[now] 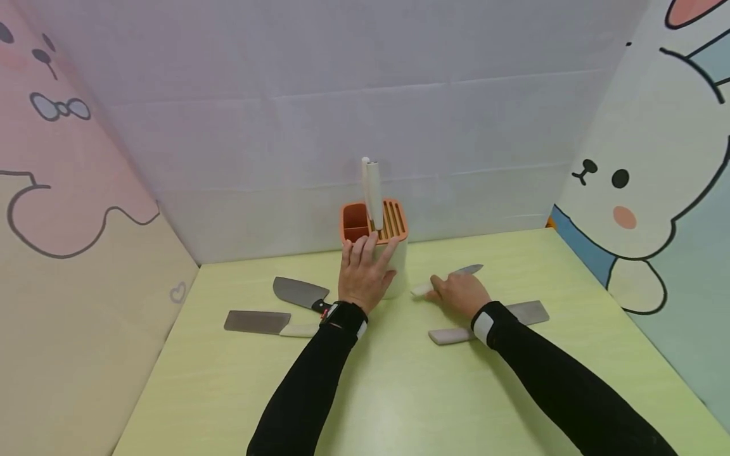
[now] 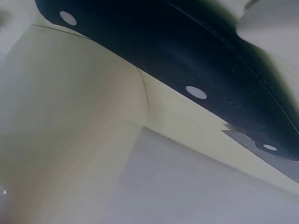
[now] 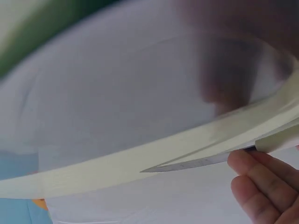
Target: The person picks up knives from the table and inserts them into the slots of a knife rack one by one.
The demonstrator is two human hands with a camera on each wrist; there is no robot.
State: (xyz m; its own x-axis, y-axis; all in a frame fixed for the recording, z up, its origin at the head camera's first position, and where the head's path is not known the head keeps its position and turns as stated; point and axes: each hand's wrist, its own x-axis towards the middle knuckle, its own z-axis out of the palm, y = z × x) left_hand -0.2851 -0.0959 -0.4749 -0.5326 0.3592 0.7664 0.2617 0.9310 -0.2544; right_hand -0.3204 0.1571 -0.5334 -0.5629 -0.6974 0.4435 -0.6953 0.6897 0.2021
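Note:
My left hand [image 1: 363,272] rests against the front of a white knife holder [image 1: 399,275], fingers spread over its orange slotted top [image 1: 403,218]. Two white handles [image 1: 374,193] stand upright in that top. On the right, my right hand [image 1: 461,294] pinches a small pointed knife [image 1: 470,269] by its white handle, low over the table. The right wrist view shows the knife's narrow blade [image 3: 191,164] with curled fingers [image 3: 261,182] beside the handle. Below the left wrist, a black riveted handle [image 2: 187,70] fills much of the left wrist view.
Left of the holder lie a black-handled broad knife [image 1: 299,292] and a white-handled cleaver [image 1: 258,321]. Another cleaver [image 1: 529,312] with a pale handle lies under the right wrist. A white wall [image 1: 256,158] stands behind the yellow table [image 1: 388,392].

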